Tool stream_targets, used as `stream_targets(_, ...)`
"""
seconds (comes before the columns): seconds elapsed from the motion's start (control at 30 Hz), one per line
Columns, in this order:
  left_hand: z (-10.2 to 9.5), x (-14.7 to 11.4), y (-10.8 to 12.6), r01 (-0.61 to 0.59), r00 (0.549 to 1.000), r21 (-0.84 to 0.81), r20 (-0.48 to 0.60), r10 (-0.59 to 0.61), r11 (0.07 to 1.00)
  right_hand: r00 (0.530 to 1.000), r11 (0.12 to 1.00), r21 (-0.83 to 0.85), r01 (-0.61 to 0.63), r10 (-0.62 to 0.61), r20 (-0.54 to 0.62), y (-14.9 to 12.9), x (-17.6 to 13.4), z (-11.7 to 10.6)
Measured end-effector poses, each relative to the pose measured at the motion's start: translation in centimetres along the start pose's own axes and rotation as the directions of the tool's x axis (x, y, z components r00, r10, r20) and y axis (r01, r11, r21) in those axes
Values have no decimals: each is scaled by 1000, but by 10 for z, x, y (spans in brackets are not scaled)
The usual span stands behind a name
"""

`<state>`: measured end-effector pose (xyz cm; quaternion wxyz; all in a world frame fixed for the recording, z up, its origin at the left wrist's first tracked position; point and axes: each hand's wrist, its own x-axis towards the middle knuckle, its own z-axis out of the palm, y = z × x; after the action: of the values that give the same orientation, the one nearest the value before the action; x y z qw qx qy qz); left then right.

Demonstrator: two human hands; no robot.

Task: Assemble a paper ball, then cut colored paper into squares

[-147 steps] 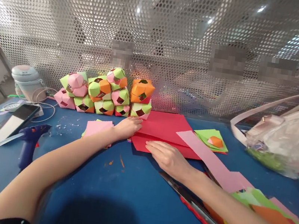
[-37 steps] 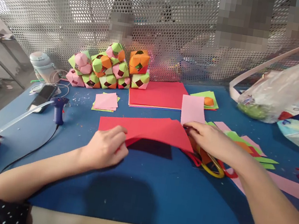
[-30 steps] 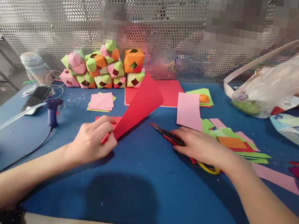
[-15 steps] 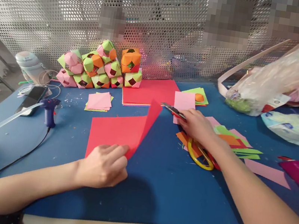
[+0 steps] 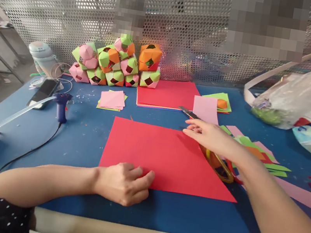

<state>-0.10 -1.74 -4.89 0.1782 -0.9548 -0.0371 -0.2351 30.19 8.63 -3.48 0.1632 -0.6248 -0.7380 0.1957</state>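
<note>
A red sheet of paper (image 5: 150,147) lies open on the blue table, its right edge slanted toward the front corner. My left hand (image 5: 127,183) rests on its front edge with fingers curled in, so the fingertips are hidden. Over the sheet's back right edge hovers my right hand (image 5: 203,132), fingers stretched out and holding nothing. Partly beneath it are scissors (image 5: 227,175) with yellow and red handles. Their blades point to the back left, by a pink paper square (image 5: 205,108).
Folded paper balls (image 5: 116,65) are stacked at the mesh screen beside more red paper (image 5: 167,94). Pink squares (image 5: 112,99), a blue glue gun (image 5: 61,107) and a phone (image 5: 43,93) lie to the left. Coloured paper scraps (image 5: 256,148) and a plastic bag (image 5: 282,101) are at the right.
The red sheet, folded over before, now lies spread out to the right. My right hand has let go of the scissors. The camera view has shifted a little.
</note>
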Motion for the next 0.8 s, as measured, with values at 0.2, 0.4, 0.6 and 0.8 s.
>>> stream_targets(0.2, -1, 3, 1, -60, 998, -34, 5, 60, 998, 969, 982, 60, 179, -186, 161, -41, 26, 18)
stream_targets(0.4, -2, 1, -10, -173, 984, -61, 23, 175, 983, 908, 936, 70, 345, -352, 229, -105, 62, 55)
stream_targets(0.6, -3, -7, -25, -214, 972, -25, 90, 216, 976, 889, 927, 72, 369, -375, 263, -138, 95, 74)
stream_targets(0.8, -8, -6, -24, -102, 979, 0, 180, 100, 995, 894, 925, 112, 362, -379, 241, -134, 111, 71)
